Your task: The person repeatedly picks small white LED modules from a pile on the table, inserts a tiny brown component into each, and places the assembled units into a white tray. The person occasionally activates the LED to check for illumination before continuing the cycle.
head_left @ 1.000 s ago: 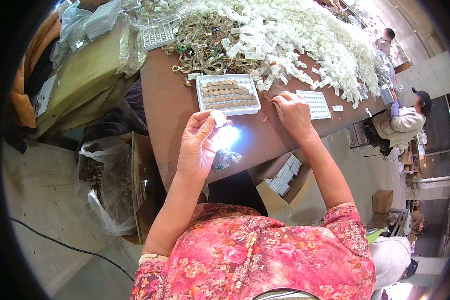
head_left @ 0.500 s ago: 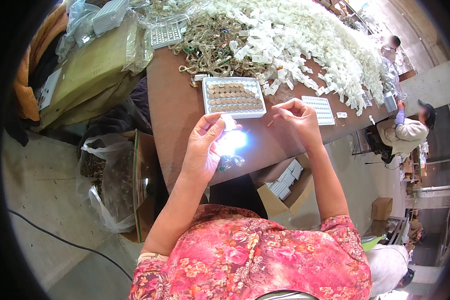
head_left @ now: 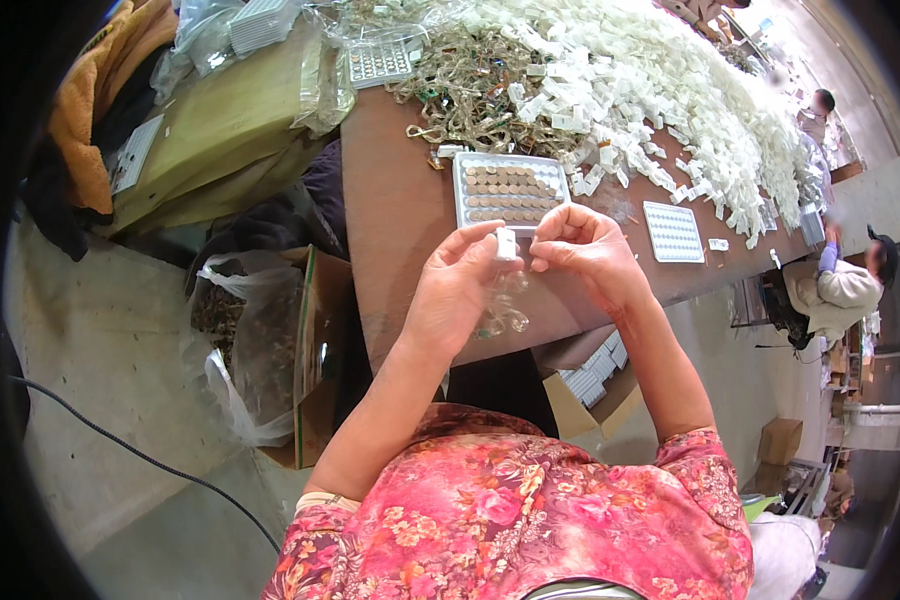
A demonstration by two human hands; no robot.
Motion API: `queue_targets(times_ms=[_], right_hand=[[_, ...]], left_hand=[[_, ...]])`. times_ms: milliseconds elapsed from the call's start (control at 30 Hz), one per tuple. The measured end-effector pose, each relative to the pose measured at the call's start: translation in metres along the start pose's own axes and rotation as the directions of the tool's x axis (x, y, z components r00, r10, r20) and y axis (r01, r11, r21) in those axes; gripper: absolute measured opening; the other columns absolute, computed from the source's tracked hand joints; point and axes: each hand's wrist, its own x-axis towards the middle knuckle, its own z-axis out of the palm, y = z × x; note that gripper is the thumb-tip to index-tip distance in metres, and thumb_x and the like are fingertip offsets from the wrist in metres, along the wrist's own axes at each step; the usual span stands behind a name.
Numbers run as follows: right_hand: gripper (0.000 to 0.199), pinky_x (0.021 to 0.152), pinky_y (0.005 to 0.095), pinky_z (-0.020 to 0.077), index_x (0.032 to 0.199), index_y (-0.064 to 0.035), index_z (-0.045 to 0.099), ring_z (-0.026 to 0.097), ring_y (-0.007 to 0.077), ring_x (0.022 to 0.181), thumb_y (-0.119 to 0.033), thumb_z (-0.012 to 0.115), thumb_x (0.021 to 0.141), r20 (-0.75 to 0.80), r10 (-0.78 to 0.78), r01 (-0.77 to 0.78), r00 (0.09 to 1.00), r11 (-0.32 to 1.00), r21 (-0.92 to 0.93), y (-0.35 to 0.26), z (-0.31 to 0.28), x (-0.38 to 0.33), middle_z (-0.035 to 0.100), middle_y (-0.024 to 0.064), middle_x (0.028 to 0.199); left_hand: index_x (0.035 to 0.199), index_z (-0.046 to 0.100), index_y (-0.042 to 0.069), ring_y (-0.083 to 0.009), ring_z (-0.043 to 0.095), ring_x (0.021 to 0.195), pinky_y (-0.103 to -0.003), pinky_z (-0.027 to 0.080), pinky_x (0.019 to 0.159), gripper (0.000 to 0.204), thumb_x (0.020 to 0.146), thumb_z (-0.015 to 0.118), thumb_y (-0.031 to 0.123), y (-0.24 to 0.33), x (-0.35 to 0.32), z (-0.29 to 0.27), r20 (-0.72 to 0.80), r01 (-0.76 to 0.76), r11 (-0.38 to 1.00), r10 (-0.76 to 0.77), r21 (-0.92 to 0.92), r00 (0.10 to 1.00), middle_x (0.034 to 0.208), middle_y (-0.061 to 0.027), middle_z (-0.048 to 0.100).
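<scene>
My left hand (head_left: 455,285) pinches a small white plastic battery case (head_left: 507,246) between thumb and fingertips, above the table's near edge. Clear looped tubing or wire (head_left: 513,318) hangs below the case. Close to its right side is my right hand (head_left: 602,262), thumb and forefinger pressed together; anything between them is too small to make out. Just beyond both hands lies a white tray (head_left: 461,192) with rows of coin-like round discs, partly covered by my fingers.
A second white tray (head_left: 678,258) lies to the right. Farther back are tangled clear strands (head_left: 475,80) and a large heap of white cases (head_left: 660,100). Below the table stands a carton (head_left: 625,408) of white packs; a bag-lined box (head_left: 315,350) stands left. A person (head_left: 840,285) sits at far right.
The bright light below my left hand has gone out. My right hand has come in from the right to beside the white battery case. The whole view has shifted slightly.
</scene>
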Motion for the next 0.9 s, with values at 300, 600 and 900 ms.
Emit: queue_targets(times_ms=[300,600,900], right_hand=[[0.015,0.069,0.0308,0.0543,0.095,-0.0036,0.064,0.066,0.0226,0.075,0.0,0.066,0.08,0.232,-0.462,0.433,0.856,0.396,-0.81,-0.025,0.026,-0.006,0.068,0.0097,0.088],[0.025,0.061,0.0388,0.0529,0.101,-0.0083,0.056,0.065,0.0301,0.074,-0.003,0.062,0.077,0.467,-0.363,0.498,0.806,-0.009,-0.867,-0.035,0.037,-0.004,0.061,0.0102,0.081],[0.01,0.064,0.0358,0.0541,0.089,-0.0025,0.061,0.065,0.0294,0.073,-0.007,0.067,0.082,0.221,-0.488,0.419,0.845,0.345,-0.84,-0.027,0.036,-0.003,0.063,0.012,0.084]], left_hand=[[0.117,0.062,0.0,-0.0143,0.062,0.086,-0.028,0.051,0.081,0.025,0.095,0.058,0.011,0.001,-0.001,0.006,-0.04,0.014,0.998,-0.011,0.061,0.999,0.105,-0.0076,0.065],[0.115,0.063,-0.002,-0.0135,0.063,0.087,-0.028,0.052,0.081,0.024,0.094,0.059,0.009,-0.001,-0.001,0.009,-0.063,0.016,0.994,-0.01,0.106,0.998,0.106,-0.0077,0.066],[0.118,0.058,-0.001,-0.0163,0.063,0.09,-0.032,0.054,0.081,0.025,0.096,0.056,0.011,0.001,0.001,0.003,-0.036,0.004,0.995,0.0,0.098,0.999,0.106,-0.0104,0.065]])
